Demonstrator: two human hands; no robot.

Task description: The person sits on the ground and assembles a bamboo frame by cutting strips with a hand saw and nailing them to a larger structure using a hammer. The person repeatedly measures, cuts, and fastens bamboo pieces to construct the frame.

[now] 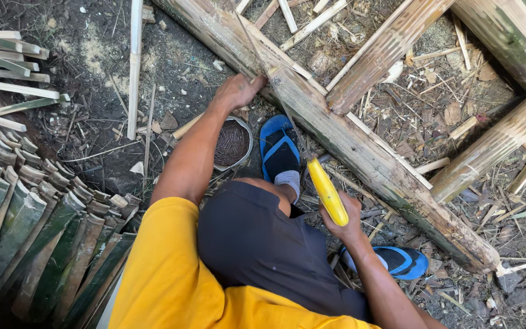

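two hands on the work, both the wearer's own. right hand (343, 220) wraps closed round the yellow handle (328, 192) of a hammer; handle points up and slightly left from the fist, head hard to make out vs. the debris. left hand (237, 91) rests on the thick bamboo pole (360, 149), fingers curled down at the pole's edge near a thin split strip (262, 50) lying along it; can't tell if a nail is pinched there, too small.

pole runs diagonally from top centre to lower right, bark rough and grey, end frayed at lower right. second pole (391, 45) butts against it from upper right; third pole (494, 146) meets it lower down, w/ another (518, 36) in the top right corner.

just below the left forearm: round bowl (232, 144) full of dark nails, on the ground beside the blue sandal (278, 149). other blue sandal (400, 261) sits under the right wrist, near the pole.

person crouches, yellow shirt (165, 274), dark shorts (263, 244).

left side: stack of split green bamboo slats (31, 225), cut ends up; more pale slats (7, 61) at top left. long thin slat (134, 67) lies apart on dark soil. ground littered w/ chips and dry leaves.
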